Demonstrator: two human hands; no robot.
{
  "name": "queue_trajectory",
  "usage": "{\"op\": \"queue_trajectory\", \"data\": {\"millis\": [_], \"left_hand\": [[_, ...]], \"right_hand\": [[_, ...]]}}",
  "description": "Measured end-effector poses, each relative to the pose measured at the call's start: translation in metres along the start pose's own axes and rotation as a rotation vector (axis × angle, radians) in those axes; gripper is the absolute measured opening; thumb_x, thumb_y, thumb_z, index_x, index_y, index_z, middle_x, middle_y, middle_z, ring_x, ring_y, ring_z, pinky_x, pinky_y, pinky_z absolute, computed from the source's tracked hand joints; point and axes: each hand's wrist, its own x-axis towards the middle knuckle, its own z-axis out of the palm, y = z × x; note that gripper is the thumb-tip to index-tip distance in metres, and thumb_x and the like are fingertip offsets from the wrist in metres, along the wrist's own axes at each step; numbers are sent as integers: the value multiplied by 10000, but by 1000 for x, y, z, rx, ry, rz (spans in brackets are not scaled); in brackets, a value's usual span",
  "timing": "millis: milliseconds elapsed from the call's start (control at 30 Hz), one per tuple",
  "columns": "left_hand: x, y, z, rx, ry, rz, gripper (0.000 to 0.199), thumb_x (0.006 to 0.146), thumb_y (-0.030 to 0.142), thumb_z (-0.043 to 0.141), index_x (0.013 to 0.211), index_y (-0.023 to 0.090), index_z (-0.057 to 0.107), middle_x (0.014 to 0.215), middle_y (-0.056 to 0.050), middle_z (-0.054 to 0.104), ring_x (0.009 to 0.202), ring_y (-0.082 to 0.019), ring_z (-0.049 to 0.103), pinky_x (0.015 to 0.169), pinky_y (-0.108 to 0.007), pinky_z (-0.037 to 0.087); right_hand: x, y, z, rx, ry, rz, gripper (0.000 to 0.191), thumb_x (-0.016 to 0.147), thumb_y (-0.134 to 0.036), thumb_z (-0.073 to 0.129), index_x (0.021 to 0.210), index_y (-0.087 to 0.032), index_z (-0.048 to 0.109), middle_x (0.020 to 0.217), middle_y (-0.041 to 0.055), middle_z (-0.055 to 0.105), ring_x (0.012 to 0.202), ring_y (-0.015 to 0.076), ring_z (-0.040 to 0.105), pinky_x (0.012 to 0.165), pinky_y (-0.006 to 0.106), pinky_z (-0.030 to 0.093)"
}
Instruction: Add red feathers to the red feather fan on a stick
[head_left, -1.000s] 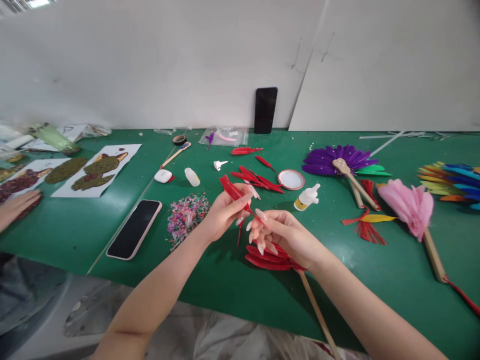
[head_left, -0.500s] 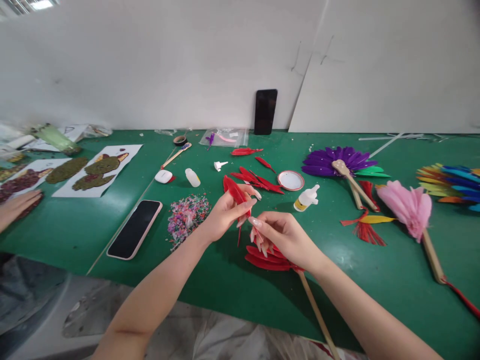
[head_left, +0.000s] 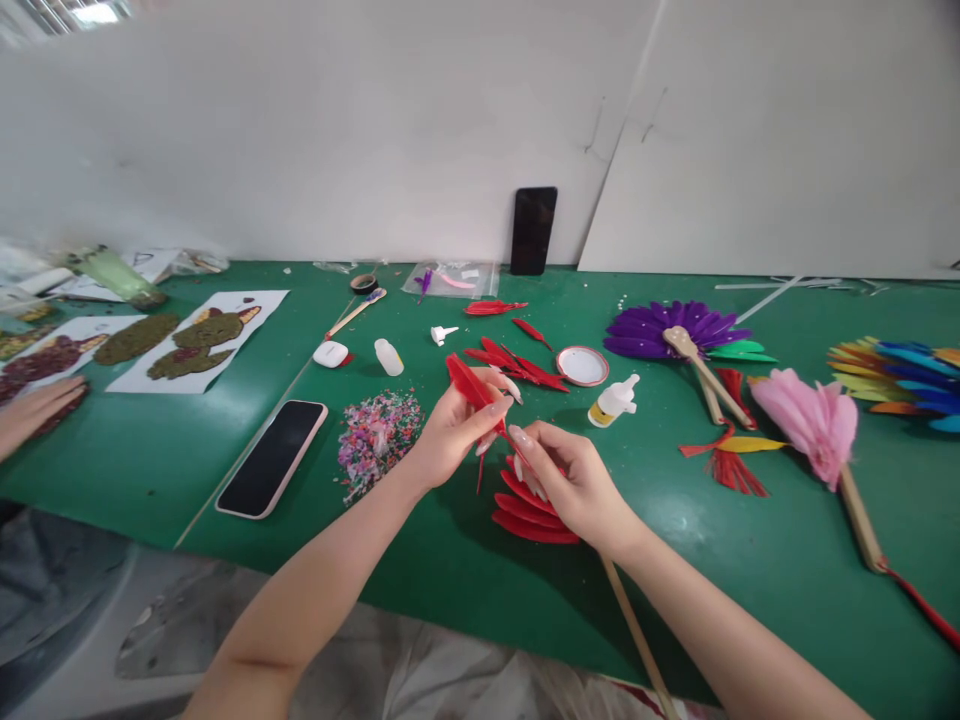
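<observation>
My left hand (head_left: 459, 430) is closed around red feathers, one red feather (head_left: 469, 382) standing up between thumb and fingers. My right hand (head_left: 568, 478) pinches at the lower, quill end of that feather, close to my left fingertips. Beneath my right hand lies a fan of red feathers (head_left: 529, 518) fixed to a wooden stick (head_left: 634, 625), partly covered by the hand. Beyond my hands, loose red feathers (head_left: 517, 362) are scattered on the green table (head_left: 420, 590). A small white glue bottle (head_left: 613, 402) stands to the right, near a round white lid (head_left: 582, 366).
A phone (head_left: 271, 460) and a heap of coloured flakes (head_left: 379, 440) lie to the left. Another phone (head_left: 534, 232) leans on the wall. Purple (head_left: 652, 330) and pink (head_left: 810, 420) feather fans are at right. At far left, another person's hand (head_left: 41, 410) rests on paper.
My right fingers have closed in on the quill end of the feather in my left hand. The left hand keeps its hold almost in place. The view has shifted slightly.
</observation>
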Motion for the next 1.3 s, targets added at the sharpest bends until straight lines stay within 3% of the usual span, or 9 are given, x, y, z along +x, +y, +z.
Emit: {"op": "queue_trajectory", "data": {"millis": [133,367,600,767,900,1100,1300], "left_hand": [[-2,-1,0,17,11,96,188,800,280,610,951,210,523,655,50,513,438,-37,432,390,-173,323],[-2,2,-1,16,-11,115,156,830,268,574,966,202,537,643,44,485,441,-32,419,392,-176,317],[-2,3,-2,-19,-64,22,205,810,273,598,995,208,538,705,33,486,465,-31,393,392,-180,283],[-3,6,-1,-54,-80,-21,233,786,287,625,993,212,550,700,30,470,462,-32,390,386,-189,244],[-3,7,-1,-81,-36,14,247,778,303,631,987,204,544,691,28,485,462,-37,385,385,-194,239],[-2,8,-1,-52,0,40,214,784,283,624,964,196,544,645,42,471,448,-35,364,377,-198,227],[-3,7,0,-10,32,25,224,781,299,631,960,208,532,625,46,457,449,-41,347,386,-209,215]], "right_hand": [[3,3,-2,9,86,9,350,904,-445,432,661,-193,443,535,-45,416,458,77,382,456,214,322],[3,1,-5,24,136,-45,298,903,-422,449,711,-198,487,546,-39,464,477,92,473,525,233,413],[10,-20,-8,-164,136,-184,224,903,-359,472,766,-192,531,602,-8,549,537,107,525,566,237,443],[17,-39,-12,-303,218,-232,226,899,-354,475,757,-196,552,585,-4,575,535,113,539,552,232,440],[12,-46,-15,-418,128,-121,265,861,-398,525,743,-189,636,627,29,650,575,148,590,556,254,453],[4,-43,-5,-341,33,21,306,851,-440,522,761,-188,671,669,37,686,588,163,611,546,264,462],[6,-42,0,-601,-7,-103,232,884,-324,489,710,-204,585,621,9,641,513,133,543,500,252,398]]}}
